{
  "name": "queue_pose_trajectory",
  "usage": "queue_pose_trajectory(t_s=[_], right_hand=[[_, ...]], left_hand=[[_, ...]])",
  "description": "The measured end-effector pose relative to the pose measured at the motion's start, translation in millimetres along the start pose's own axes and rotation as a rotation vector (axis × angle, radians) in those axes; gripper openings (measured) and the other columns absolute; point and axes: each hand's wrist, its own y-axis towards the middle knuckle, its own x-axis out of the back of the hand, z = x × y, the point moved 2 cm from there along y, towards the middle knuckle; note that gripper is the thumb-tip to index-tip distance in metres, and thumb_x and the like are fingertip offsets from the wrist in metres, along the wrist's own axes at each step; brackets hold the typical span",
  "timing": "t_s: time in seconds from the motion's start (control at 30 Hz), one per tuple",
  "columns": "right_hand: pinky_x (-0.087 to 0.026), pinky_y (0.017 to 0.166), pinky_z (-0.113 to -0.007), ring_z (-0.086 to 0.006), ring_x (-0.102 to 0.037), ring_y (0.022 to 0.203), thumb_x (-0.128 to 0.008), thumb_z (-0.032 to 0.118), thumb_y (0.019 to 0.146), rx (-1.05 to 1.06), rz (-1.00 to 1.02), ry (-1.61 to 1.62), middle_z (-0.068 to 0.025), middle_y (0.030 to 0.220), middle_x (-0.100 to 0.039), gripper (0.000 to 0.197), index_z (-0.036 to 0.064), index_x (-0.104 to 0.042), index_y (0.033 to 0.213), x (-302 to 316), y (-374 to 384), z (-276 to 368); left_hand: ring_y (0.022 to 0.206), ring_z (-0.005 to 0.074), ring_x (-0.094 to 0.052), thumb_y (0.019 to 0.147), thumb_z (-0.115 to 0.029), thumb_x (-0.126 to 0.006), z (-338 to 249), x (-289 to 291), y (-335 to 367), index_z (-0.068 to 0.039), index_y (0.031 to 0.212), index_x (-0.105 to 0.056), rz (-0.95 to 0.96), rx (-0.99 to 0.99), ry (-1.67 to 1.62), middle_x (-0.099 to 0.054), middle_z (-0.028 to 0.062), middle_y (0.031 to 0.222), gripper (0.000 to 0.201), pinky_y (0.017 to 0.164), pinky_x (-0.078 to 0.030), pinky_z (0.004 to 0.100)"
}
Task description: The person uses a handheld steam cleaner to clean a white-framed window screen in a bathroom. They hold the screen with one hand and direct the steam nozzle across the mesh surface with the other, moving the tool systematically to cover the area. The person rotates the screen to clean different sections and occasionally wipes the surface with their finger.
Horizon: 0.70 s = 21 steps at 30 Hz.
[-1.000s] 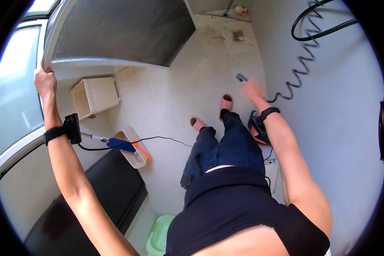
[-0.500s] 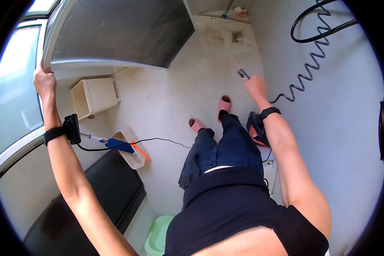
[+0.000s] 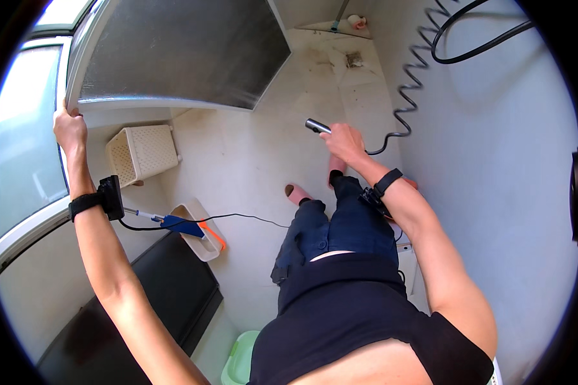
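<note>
A large framed window screen with dark mesh is tilted at the upper left, beside the window. My left hand is closed round the lower left corner of its pale frame. In front of me my right hand grips a short dark handheld sprayer, its head toward the left and apart from the screen. From behind that hand a coiled black hose runs up along the right wall. No water spray can be made out.
A cream plastic basket stands below the screen. Near it a mop bucket holds a blue-headed tool. A black panel leans lower left, by a green basin. A floor drain and squeegee lie ahead.
My right hand has swung left with the sprayer, and the coiled hose has shifted left with it. My left hand keeps its grip on the screen, which has barely moved.
</note>
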Motion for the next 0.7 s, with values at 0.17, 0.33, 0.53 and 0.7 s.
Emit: queue_pose_trajectory(t_s=[0.17,0.33,0.53,0.7], right_hand=[[-0.047,0.072,-0.046,-0.0382,-0.06,0.082,-0.059,0.035,0.08,-0.259,-0.011,0.216,-0.0215,0.086,-0.063,0.033,0.0037,-0.065,0.089,36.0,24.9,-4.0],[-0.047,0.067,-0.045,-0.0381,-0.061,0.077,-0.06,0.034,0.08,0.13,-0.012,0.044,-0.0211,0.08,-0.063,0.031,0.0038,-0.065,0.086,-3.1,-14.4,44.7],[-0.047,0.068,-0.045,-0.0389,-0.061,0.078,-0.06,0.034,0.08,-0.071,-0.127,0.227,-0.0226,0.079,-0.063,0.032,0.0024,-0.065,0.085,37.5,13.8,44.6],[-0.047,0.066,-0.046,-0.0376,-0.062,0.076,-0.061,0.034,0.08,0.24,-0.038,0.079,-0.0226,0.077,-0.063,0.033,0.0014,-0.066,0.084,20.3,-16.2,82.9]], left_hand=[[0.098,0.0356,-0.059,0.078,0.002,-0.046,-8.0,12.6,-11.4,-0.009,0.124,-0.052,-0.034,-0.008,-0.039,-0.06,0.0207,0.108,0.048,0.087,-0.046,0.0396],[0.099,0.0351,-0.059,0.078,0.002,-0.045,-9.1,-0.3,-3.9,-0.009,0.124,-0.053,0.0,0.013,-0.051,-0.06,0.0197,0.109,0.047,0.087,-0.046,0.0393],[0.099,0.0344,-0.059,0.079,0.002,-0.044,-16.5,-0.3,-10.1,-0.007,0.122,-0.053,-0.02,-0.001,-0.064,-0.06,0.0199,0.108,0.045,0.088,-0.046,0.0389],[0.099,0.0342,-0.059,0.081,0.002,-0.043,-13.7,2.4,-8.7,-0.007,0.124,-0.052,-0.022,0.002,-0.052,-0.061,0.02,0.109,0.045,0.087,-0.046,0.0386]])
